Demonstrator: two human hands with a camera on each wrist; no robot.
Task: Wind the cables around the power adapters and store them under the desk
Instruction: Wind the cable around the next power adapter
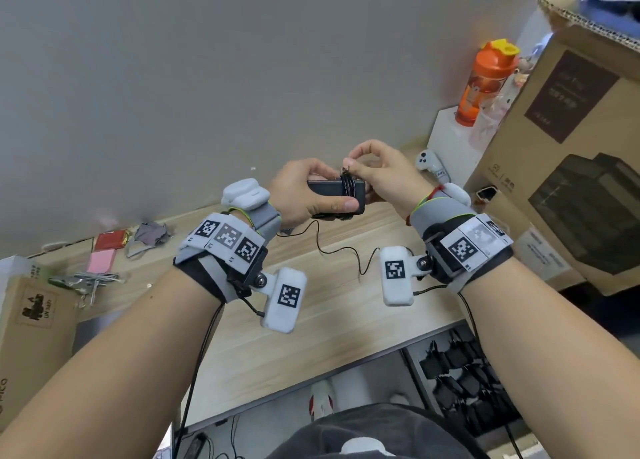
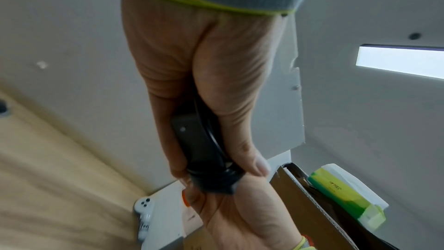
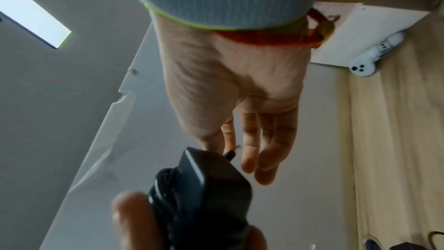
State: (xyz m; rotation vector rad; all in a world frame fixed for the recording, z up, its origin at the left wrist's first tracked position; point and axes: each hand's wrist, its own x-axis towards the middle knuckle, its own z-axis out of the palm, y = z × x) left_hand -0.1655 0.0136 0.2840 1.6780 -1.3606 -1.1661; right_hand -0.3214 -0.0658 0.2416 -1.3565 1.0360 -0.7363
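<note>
A black power adapter (image 1: 325,195) is held in the air above the wooden desk (image 1: 329,323). My left hand (image 1: 301,188) grips its body, thumb along the near side. Black cable (image 1: 348,188) is wound in several turns round the adapter's right part. My right hand (image 1: 381,174) pinches the cable's plug end (image 1: 349,170) just above the coil. The left wrist view shows the adapter (image 2: 192,145) in my left hand (image 2: 204,83). In the right wrist view my right hand (image 3: 240,83) pinches the plug tip (image 3: 230,154) beside the adapter (image 3: 211,187).
A thin black wire (image 1: 332,249) hangs below the hands. An open bin (image 1: 460,372) with several black adapters sits under the desk. A large cardboard box (image 1: 571,147), orange bottle (image 1: 485,81) and white controller (image 1: 429,160) stand right. Small clutter (image 1: 104,250) lies left.
</note>
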